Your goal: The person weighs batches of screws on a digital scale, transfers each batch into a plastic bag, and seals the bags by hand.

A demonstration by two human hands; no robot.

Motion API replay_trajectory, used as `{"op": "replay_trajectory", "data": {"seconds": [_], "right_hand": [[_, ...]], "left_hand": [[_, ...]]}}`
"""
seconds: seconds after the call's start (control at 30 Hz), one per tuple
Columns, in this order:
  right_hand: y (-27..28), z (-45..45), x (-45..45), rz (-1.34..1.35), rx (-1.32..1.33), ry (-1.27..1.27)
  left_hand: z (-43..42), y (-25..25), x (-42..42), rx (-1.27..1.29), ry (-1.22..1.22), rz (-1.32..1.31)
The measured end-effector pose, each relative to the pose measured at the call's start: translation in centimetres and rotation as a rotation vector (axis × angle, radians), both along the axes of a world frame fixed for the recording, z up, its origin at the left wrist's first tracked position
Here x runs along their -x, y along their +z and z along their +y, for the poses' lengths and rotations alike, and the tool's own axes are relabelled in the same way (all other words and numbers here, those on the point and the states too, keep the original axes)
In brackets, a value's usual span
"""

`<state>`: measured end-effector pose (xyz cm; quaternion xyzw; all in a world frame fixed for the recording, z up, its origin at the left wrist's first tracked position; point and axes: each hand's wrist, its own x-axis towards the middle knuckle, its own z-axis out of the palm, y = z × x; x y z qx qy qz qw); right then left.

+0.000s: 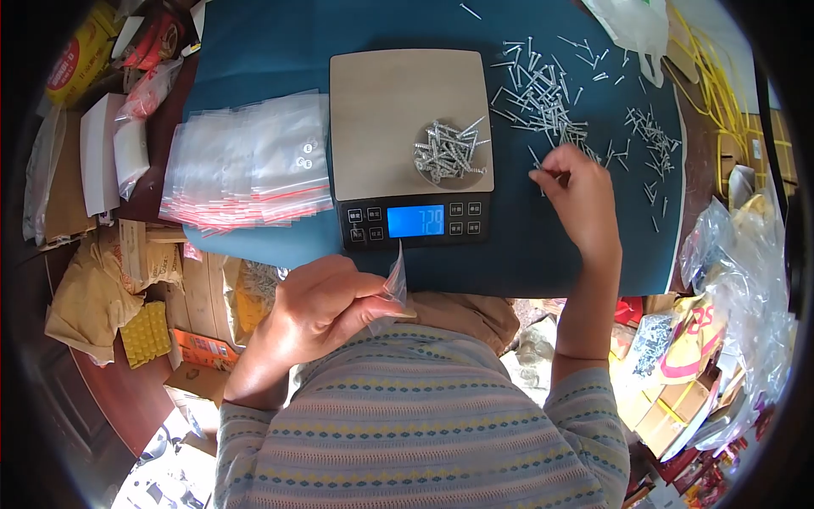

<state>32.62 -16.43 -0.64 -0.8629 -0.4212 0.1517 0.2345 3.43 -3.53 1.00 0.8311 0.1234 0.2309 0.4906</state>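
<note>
From the head camera, a square kitchen-style scale with a beige plate and black front stands on a dark blue cloth; its lit blue display reads the digits 729, any decimal point being unclear, and the small print on its buttons cannot be made out. On the plate's lower right sits a small round dish heaped with silvery metal screws. Left of the scale lies a fanned stack of clear plastic zip bags with red strips, some showing little round marks like an E. The left hand pinches a clear plastic bag between thumb and fingers, just below the display. The right hand is right of the scale at a loose pile of silvery screws, fingertips drawn narrowly together; whether they hold a screw cannot be told. Lower right, a clear bag of small metal pieces lies near a yellow sack with red lettering, not fully legible.
</note>
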Motion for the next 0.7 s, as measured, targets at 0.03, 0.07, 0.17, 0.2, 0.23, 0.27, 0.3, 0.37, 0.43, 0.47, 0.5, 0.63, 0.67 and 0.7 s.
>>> {"op": "replay_trajectory", "data": {"seconds": [0.03,0.07,0.17,0.2,0.23,0.27,0.3,0.37,0.43,0.47,0.5,0.63,0.67,0.7], "right_hand": [[-0.2,-0.2,0.2,-0.049,0.026,0.002],[-0.7,-0.6,0.5,-0.097,0.055,0.002],[-1.4,-1.2,0.9,-0.169,0.042,0.010],[-1.4,-1.3,1.1,-0.183,0.021,0.013],[-1.3,-1.4,1.1,-0.167,0.009,0.017],[-1.2,-1.3,1.1,-0.150,-0.004,0.025],[-1.0,-1.1,1.1,-0.131,-0.018,0.038],[0.0,-0.3,1.8,0.063,-0.260,0.087],[1.7,0.7,2.8,0.183,-0.413,0.136],[2.8,1.3,3.4,0.204,-0.447,0.164],[3.4,1.6,3.9,0.223,-0.481,0.192],[3.3,1.9,5.1,0.532,-0.423,0.598],[3.0,1.9,5.6,0.601,-0.415,0.734],[2.8,1.6,6.2,0.663,-0.352,0.793]], "left_hand": [[0.0,0.0,0.1,-0.004,0.007,0.010],[0.1,-0.1,0.2,-0.006,0.012,0.021],[-0.1,-0.2,0.2,0.005,-0.001,0.033],[-0.2,-0.2,0.1,0.010,-0.011,0.033],[-0.2,-0.3,-0.1,0.010,-0.029,0.023],[-0.3,-0.4,-0.2,0.009,-0.042,0.014],[-0.4,-0.5,-0.3,0.008,-0.051,0.008],[-0.4,0.1,-0.5,0.006,-0.073,0.027],[-0.6,0.5,-0.8,0.010,-0.102,0.044],[-0.8,0.5,-1.0,0.013,-0.117,0.050],[-0.9,0.6,-1.2,0.016,-0.132,0.054],[-1.4,1.3,-1.9,0.120,-0.161,0.033],[-1.6,1.3,-2.2,0.184,-0.148,-0.012],[-1.8,1.2,-2.4,0.249,-0.137,-0.058]]}}
